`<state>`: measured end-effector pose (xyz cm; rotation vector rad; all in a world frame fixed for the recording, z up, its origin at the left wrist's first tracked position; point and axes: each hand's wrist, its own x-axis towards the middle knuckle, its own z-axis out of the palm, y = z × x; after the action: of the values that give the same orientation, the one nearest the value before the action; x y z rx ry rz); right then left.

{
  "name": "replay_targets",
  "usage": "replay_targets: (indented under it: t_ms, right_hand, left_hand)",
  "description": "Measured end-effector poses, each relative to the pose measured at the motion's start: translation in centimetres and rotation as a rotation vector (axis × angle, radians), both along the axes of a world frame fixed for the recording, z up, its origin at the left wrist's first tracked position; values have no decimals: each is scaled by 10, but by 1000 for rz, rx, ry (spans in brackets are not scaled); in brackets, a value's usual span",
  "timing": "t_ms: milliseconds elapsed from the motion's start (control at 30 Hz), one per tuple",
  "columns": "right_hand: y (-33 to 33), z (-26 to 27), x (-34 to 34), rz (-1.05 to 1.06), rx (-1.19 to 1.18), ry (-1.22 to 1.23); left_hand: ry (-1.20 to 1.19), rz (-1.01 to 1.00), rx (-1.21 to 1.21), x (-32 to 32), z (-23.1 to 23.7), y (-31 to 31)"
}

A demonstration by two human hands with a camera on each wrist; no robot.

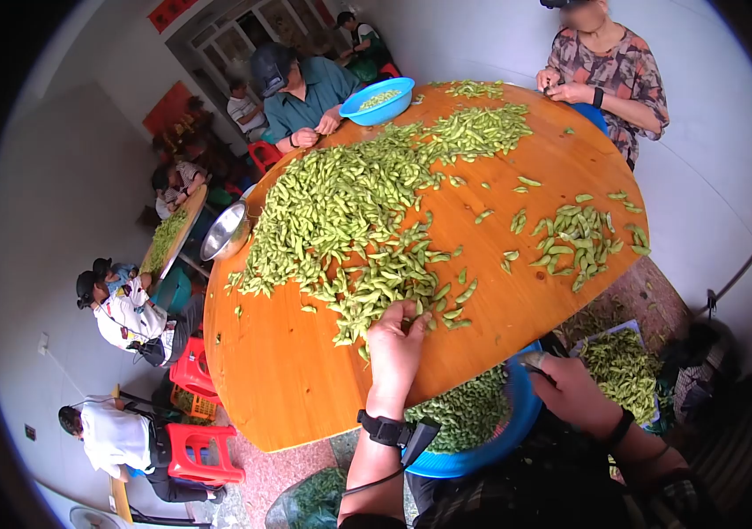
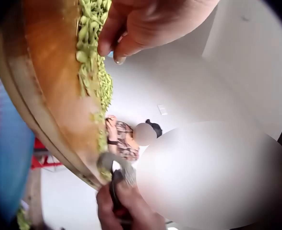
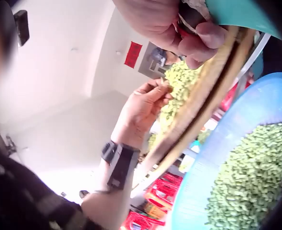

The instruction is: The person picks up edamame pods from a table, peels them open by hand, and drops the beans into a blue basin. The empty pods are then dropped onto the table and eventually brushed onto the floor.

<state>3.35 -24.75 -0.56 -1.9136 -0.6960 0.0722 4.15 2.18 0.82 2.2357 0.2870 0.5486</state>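
My left hand [image 1: 396,348] reaches over the near edge of a big heap of green soybean pods [image 1: 332,207] on the round wooden table [image 1: 301,388]. Its fingers are bent down at the pods, thumb close to the forefinger; I cannot tell whether a pod is between them. In the left wrist view, a small gap shows between those fingertips. My right hand [image 1: 570,388] is beyond the table's near edge, above a blue basin [image 1: 526,410] of shelled green beans [image 1: 468,410]. It grips a small dark-handled tool [image 2: 116,189] beside a grey curved piece [image 2: 113,162].
Loose pods [image 1: 579,242] lie on the table's right side. A metal bowl [image 1: 226,231] and a light blue basin [image 1: 377,101] stand along the far edge, where two people sit. More pods fill a container [image 1: 620,366] on the floor at right. Red stools [image 1: 202,451] stand at left.
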Motion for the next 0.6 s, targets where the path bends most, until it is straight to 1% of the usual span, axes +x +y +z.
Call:
replay_targets:
  t_ms: [67, 100, 167, 200, 233, 267, 333, 367, 433, 500, 567, 600]
  right_hand:
    - [14, 20, 9, 111, 47, 203]
    - [24, 27, 13, 104, 47, 210]
    - [44, 38, 24, 157, 161, 409]
    - [52, 37, 29, 151, 162, 410]
    - [60, 34, 36, 195, 190, 483]
    - [66, 34, 39, 241, 217, 556]
    - [71, 39, 39, 267, 210, 593]
    - [72, 40, 39, 292, 203, 631]
    - [73, 39, 39, 300, 183, 648]
    - [75, 39, 39, 305, 164, 663]
    - [77, 38, 40, 307, 158, 650]
    - [78, 38, 41, 307, 155, 648]
  left_hand:
    - [-21, -57, -306, -6, 6, -9]
    - [-12, -63, -308, -9, 4, -12]
    - [-52, -205, -577, -15, -1, -21]
    - [-46, -207, -630, -18, 1, -27]
    - [-44, -211, -630, -21, 0, -29]
    - [-37, -215, -576, -23, 0, -31]
    - [-34, -188, -486, -27, -1, -33]
    - [-34, -183, -489, -30, -2, -32]
    - [-55, -170, -405, -33, -5, -31]
    - [-75, -172, -394, -35, -5, -33]
    - [-115, -175, -294, -36, -4, -33]
    - [-117, -174, -296, -36, -5, -33]
